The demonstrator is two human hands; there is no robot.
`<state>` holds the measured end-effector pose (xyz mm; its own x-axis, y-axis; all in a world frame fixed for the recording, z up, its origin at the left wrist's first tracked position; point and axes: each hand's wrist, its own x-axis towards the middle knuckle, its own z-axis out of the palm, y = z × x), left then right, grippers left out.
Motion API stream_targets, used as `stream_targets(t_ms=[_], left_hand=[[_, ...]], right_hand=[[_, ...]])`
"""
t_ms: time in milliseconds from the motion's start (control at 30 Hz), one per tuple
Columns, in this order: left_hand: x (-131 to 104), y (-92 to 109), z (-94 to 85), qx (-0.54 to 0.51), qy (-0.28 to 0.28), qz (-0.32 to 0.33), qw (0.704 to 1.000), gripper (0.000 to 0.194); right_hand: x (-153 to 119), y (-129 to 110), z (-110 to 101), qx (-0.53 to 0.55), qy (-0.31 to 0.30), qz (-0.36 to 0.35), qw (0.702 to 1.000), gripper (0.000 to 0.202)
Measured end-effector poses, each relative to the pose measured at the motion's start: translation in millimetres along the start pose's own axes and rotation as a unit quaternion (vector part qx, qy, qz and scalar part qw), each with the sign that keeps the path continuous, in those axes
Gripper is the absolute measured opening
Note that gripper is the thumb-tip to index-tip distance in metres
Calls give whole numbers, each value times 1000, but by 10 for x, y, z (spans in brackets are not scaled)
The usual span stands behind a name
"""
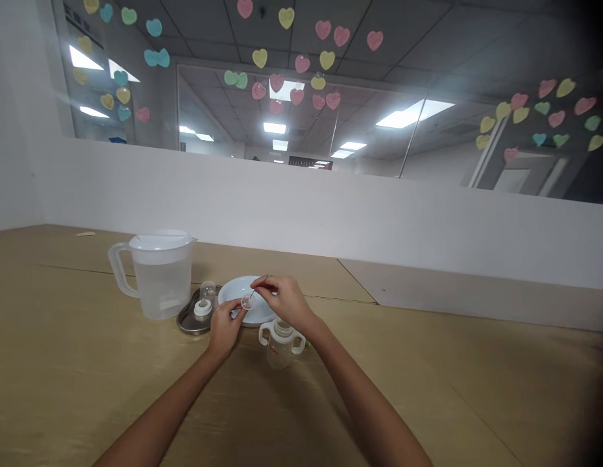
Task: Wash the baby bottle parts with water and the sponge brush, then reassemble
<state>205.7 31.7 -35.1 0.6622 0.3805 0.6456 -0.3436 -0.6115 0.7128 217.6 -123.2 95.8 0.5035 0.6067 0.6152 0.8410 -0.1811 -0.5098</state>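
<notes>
My left hand (225, 329) pinches a small clear round piece (247, 302), perhaps a bottle part, above a white bowl (239, 285). Between the closed fingertips of my right hand (284, 299) is a thin stick (253, 292), angled down to the clear piece; its kind is too small to make out. Just below my right hand stands a clear baby bottle (280, 353) with two white handles and an uncovered neck. Left of the bowl, a metal tray (188, 322) bears a white bottle collar (202, 308) and a clear cap (208, 291).
A lidded plastic pitcher (163, 279) with clear liquid stands left of the tray. Farther back on the wooden table (111, 370) lies a small pale flat object (86, 234). A white wall (282, 207) with a window above it borders the table.
</notes>
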Motion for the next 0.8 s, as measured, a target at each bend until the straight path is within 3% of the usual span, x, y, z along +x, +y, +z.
stream_targets(t_ms=[433, 633, 800], left_hand=[[3, 4, -3, 7, -3, -9, 1000, 31], [-1, 8, -10, 6, -11, -2, 1000, 31], [6, 19, -20, -19, -11, -6, 1000, 30]], right_hand=[[-10, 42, 44, -10, 18, -5, 1000, 20], [-23, 26, 58, -78, -35, 13, 996, 22], [-58, 80, 156, -133, -84, -16, 988, 23]])
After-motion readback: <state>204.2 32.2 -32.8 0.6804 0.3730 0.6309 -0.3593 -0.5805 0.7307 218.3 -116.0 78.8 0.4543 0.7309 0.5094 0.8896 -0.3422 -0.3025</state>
